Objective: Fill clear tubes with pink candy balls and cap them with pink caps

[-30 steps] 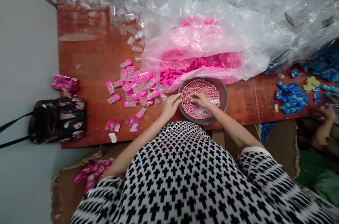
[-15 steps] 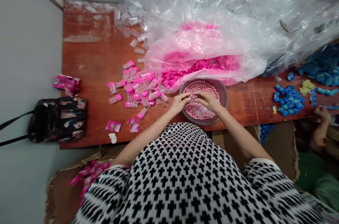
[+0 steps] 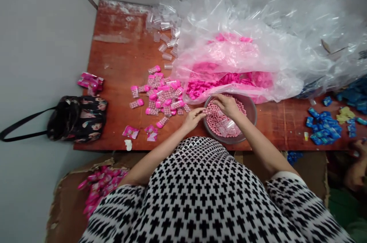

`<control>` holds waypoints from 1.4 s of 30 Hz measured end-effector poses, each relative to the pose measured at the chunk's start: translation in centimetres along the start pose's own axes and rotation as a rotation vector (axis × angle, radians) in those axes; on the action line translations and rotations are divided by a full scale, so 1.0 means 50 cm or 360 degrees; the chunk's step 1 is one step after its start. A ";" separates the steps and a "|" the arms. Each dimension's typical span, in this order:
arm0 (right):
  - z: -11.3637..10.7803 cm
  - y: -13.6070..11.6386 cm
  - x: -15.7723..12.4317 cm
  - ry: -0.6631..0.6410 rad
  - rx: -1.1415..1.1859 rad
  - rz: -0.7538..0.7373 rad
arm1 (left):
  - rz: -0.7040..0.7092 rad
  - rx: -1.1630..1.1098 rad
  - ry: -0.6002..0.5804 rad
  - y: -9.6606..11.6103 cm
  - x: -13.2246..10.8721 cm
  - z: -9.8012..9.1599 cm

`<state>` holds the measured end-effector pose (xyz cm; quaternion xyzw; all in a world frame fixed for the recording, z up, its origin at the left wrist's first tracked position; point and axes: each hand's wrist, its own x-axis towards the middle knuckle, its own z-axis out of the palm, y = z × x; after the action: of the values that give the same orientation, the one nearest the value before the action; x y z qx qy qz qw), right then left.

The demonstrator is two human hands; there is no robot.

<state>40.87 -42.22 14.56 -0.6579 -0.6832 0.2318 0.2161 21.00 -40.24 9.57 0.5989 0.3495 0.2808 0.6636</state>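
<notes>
My left hand (image 3: 193, 119) is closed on a small clear tube (image 3: 206, 111) filled with pink beads, at the left rim of a grey bowl (image 3: 251, 111). Pink beads (image 3: 239, 107) fill that bowl, and a few clear tubes (image 3: 228, 126) lie on top of them. Over the bowl's far side, my right hand (image 3: 227, 106) has its fingers bent and apart, with nothing visible in them. Just beyond, bright pink caps (image 3: 197, 89) spill from an opened plastic bag (image 3: 281, 82). Left of the bowl lies a heap of bead-filled, pink-capped tubes (image 3: 164, 97).
Empty clear tubes (image 3: 167, 56) lie at the back left. Pink packets (image 3: 130, 132) and a floral bag (image 3: 88, 118) sit on the left of the wooden table (image 3: 114, 70). Blue packets (image 3: 325, 128) are piled right, near another person's arm (image 3: 357, 170). A cardboard box (image 3: 65, 197) below holds pink pieces.
My hands have come apart. The right one has moved up and away from the tube, while the left keeps it at the bowl's rim. The whole view has shifted.
</notes>
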 end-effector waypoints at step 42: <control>-0.044 -0.088 -0.007 -0.0263 0.1924 0.0804 | 0.0150 -0.0279 0.0096 0.101 0.006 -0.027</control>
<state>38.70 -42.60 18.97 -0.5407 -0.2717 0.6679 0.4332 20.34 -38.58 14.49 0.5456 0.3149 0.3589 0.6887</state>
